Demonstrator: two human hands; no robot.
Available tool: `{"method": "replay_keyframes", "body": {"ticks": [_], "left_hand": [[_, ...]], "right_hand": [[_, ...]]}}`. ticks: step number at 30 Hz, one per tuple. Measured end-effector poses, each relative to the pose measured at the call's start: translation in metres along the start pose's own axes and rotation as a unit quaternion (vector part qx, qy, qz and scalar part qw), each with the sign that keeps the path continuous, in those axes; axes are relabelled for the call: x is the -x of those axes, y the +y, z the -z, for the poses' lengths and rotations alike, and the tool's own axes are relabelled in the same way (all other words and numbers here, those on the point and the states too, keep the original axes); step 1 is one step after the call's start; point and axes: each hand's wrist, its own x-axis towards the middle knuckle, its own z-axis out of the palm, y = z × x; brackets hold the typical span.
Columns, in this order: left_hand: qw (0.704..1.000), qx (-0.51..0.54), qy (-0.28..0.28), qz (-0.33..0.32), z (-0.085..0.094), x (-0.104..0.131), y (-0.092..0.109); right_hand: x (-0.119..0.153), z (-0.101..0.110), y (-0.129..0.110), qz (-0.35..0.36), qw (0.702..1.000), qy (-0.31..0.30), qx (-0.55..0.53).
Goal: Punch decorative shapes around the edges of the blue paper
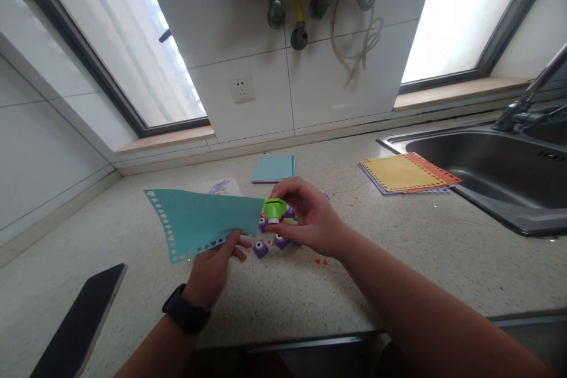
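My left hand (pixel 217 260) pinches the lower edge of a teal sheet of paper (pixel 208 215), thumb on top and fingers underneath. Small punched shapes run along the sheet's left and lower edges. Between the thumb and fingers of my right hand (pixel 308 215) is a green craft paper punch (pixel 275 209), touching the sheet's right end. Whether the paper sits in its slot I cannot tell. Several purple punches lie on the counter below and behind it, among them a purple punch (pixel 260 248) nearest my left fingertips; my right hand partly hides others.
Stacked yellow and orange punched sheets (pixel 398 171) lie by the sink (pixel 478 171). A light blue paper stack (pixel 273 169) is near the wall. Behind the teal sheet is a bag with purple bits (pixel 224 186). Red paper bits (pixel 325 262) dot the counter. A dark phone-like slab (pixel 82 319) lies left.
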Motion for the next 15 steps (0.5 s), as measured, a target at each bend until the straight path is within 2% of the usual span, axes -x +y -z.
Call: {"method": "replay_keyframes", "body": {"ticks": [15], "left_hand": [[1.000, -0.002, 0.004, -0.001, -0.0010, 0.0028, 0.0053]], "right_hand": [[0.0016, -0.0010, 0.0021, -0.037, 0.999, -0.001, -0.033]]}}
